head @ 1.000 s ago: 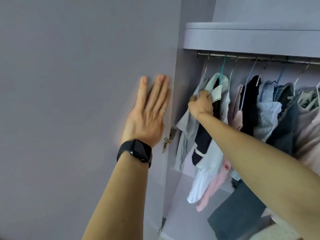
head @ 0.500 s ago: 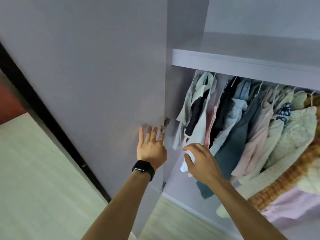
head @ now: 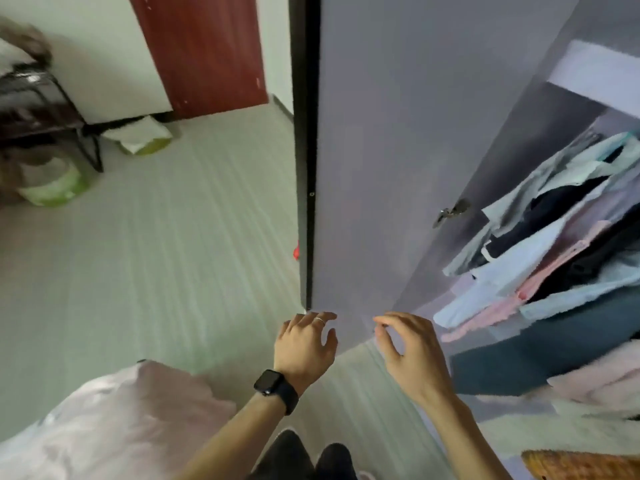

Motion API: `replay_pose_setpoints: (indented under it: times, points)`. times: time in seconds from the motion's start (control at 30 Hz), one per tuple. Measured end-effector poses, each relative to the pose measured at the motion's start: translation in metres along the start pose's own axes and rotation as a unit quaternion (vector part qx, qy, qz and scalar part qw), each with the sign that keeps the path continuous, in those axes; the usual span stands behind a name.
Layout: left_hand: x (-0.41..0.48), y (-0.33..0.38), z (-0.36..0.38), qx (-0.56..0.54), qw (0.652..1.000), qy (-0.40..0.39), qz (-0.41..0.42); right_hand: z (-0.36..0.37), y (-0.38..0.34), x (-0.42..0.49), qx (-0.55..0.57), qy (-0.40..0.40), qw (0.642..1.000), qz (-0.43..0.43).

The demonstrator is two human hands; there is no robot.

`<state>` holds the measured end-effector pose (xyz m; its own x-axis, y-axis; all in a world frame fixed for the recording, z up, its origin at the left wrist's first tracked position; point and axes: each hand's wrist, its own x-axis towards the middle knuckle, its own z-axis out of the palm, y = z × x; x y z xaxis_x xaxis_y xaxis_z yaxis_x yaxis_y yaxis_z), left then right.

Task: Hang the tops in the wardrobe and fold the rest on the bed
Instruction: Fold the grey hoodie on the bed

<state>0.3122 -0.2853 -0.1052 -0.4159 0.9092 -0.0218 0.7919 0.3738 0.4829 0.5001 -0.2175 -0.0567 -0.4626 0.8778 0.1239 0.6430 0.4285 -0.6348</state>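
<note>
Two hands, left point(head: 304, 344) and right point(head: 414, 355), hover loosely curled.

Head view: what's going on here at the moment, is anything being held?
A person stands at the open wardrobe door. The left hand and the right hand hang side by side near the door's bottom corner, fingers loosely curled, with no grip on anything. A row of tops already hangs inside the wardrobe at the right. A corner of the bed, in pink covers, shows at the lower left. The frame is blurred.
</note>
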Motion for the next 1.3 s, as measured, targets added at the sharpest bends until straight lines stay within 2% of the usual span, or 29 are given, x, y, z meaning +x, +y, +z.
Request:
replay_pose_setpoints:
  times: [0.17,0.23,0.3,0.33,0.4,0.63,0.73,0.93,1.03,1.17,1.3]
  points:
    - [-0.048,-0.046,-0.019,0.034,0.982,0.075,-0.170,0.043,-0.023,0.026,-0.004,-0.119,0.984,-0.132]
    - [-0.092,-0.064,-0.030,0.051,0.955,0.117,-0.268,0.070,-0.043,0.024,0.000,-0.185,0.957,-0.224]
    - [-0.110,-0.072,-0.039,0.071,0.945,0.129,-0.290,0.082,-0.053,0.030,-0.009,-0.194,0.945,-0.262]
    - [-0.140,-0.077,-0.045,0.082,0.925,0.146,-0.341,0.096,-0.067,0.023,-0.006,-0.230,0.923,-0.308]
    - [-0.179,-0.082,-0.058,0.097,0.897,0.178,-0.392,0.110,-0.091,0.012,-0.007,-0.276,0.893,-0.356]
    - [-0.334,-0.088,-0.096,0.133,0.761,0.284,-0.567,0.151,-0.208,-0.070,0.042,-0.364,0.784,-0.500]
    - [-0.398,-0.089,-0.100,0.133,0.710,0.308,-0.619,0.166,-0.251,-0.120,0.066,-0.389,0.735,-0.551]
    - [-0.521,-0.107,-0.094,0.134,0.622,0.338,-0.694,0.201,-0.311,-0.223,0.080,-0.441,0.658,-0.605]
    - [-0.576,-0.130,-0.095,0.112,0.595,0.322,-0.728,0.225,-0.338,-0.269,0.068,-0.458,0.627,-0.627]
    - [-0.632,-0.160,-0.092,0.096,0.578,0.293,-0.755,0.259,-0.373,-0.319,0.038,-0.482,0.591,-0.645]
    - [-0.665,-0.190,-0.083,0.059,0.551,0.289,-0.781,0.296,-0.393,-0.351,0.004,-0.505,0.552,-0.664]
